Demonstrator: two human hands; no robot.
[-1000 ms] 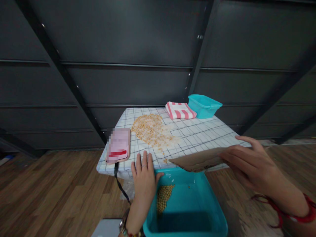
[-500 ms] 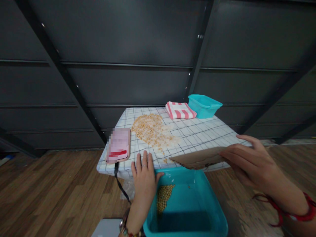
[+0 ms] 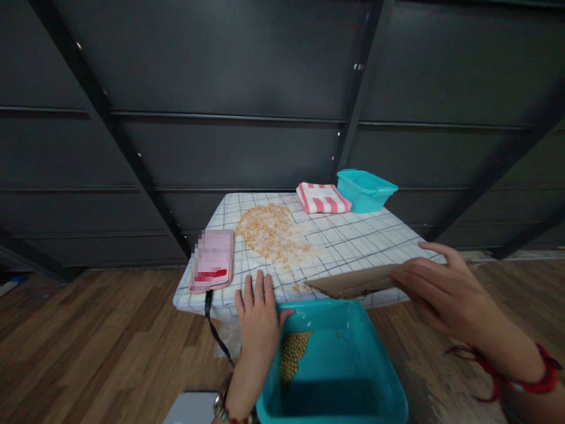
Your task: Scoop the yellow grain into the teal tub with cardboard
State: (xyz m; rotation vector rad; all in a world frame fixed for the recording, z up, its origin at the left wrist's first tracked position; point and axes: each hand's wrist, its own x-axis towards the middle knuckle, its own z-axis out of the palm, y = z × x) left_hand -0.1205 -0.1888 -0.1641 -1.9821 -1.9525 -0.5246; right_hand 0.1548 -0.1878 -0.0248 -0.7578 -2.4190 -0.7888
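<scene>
My right hand [image 3: 435, 285] grips a flat piece of cardboard [image 3: 353, 281] at its right end. The cardboard is held over the table's front edge, just above the far rim of a large teal basin [image 3: 344, 365]. Inside the basin, yellowish beans [image 3: 293, 356] lie gathered along the left side. My left hand [image 3: 259, 318] rests with fingers spread at the table edge, its thumb by the basin's far left corner. Farther back on the checked tablecloth [image 3: 366, 241] spreads a pile of beans mixed with white grains [image 3: 269, 231]. A few loose beans sit near the cardboard's left tip.
Left of the pile lies a phone in a pink case [image 3: 214, 259] with a black strap hanging off the table. A folded pink-and-white striped towel [image 3: 324, 198] and a smaller turquoise basin [image 3: 365, 191] stand at the back right. A dark panelled wall [image 3: 233, 153] rises behind the table.
The cardboard and my right hand have shifted very slightly, the hand a little to the left. A few more beans show by the cardboard's left tip. My left hand stays in place.
</scene>
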